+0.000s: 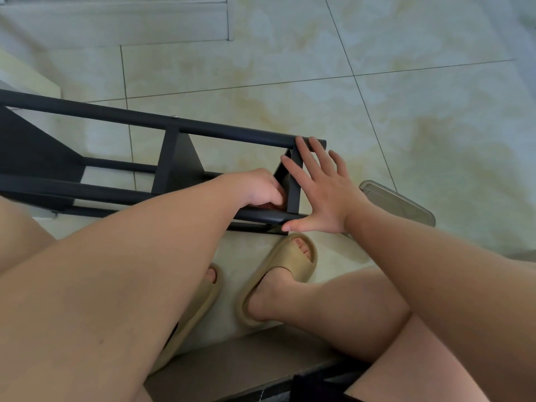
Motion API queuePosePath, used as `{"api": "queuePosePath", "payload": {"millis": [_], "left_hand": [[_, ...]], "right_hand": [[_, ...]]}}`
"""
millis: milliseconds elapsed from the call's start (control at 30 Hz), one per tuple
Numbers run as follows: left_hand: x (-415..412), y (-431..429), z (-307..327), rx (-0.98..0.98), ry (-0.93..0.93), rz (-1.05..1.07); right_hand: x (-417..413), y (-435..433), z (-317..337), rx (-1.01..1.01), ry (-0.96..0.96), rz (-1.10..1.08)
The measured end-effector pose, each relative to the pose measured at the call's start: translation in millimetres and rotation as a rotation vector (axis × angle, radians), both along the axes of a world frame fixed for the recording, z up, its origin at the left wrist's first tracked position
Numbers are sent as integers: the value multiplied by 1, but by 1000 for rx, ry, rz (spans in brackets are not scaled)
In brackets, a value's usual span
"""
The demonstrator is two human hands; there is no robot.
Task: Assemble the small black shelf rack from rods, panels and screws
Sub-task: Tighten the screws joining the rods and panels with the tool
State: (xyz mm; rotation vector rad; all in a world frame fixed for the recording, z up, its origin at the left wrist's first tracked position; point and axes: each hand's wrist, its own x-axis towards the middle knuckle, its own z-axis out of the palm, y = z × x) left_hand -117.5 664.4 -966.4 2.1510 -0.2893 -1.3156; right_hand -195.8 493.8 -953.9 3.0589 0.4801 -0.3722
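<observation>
My right hand (322, 195) is spread wide, flat against the end panel (293, 195) of the small black metal shelf rack (217, 130). The rack lies on its side on the pale marbled floor tiles (391, 111), running off to ten o'clock. My left hand (258, 188) curls inside that end, fingertips hidden, so I can't tell if it grips anything. Clear plastic lid (406, 204) at three o'clock, beige foam slippers (278, 271) at six.

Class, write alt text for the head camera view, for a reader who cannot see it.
A person seated over a tiled floor works on a black shelf rack lying on its side. Their right hand rests open and flat on its end panel, while the left hand reaches inside with curled fingers; what it holds is hidden.
</observation>
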Motion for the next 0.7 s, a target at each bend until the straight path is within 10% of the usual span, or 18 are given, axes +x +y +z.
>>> {"api": "queuePosePath", "payload": {"millis": [700], "left_hand": [[5,1,-5,19,101,17]], "right_hand": [[1,0,1,11,23,5]]}}
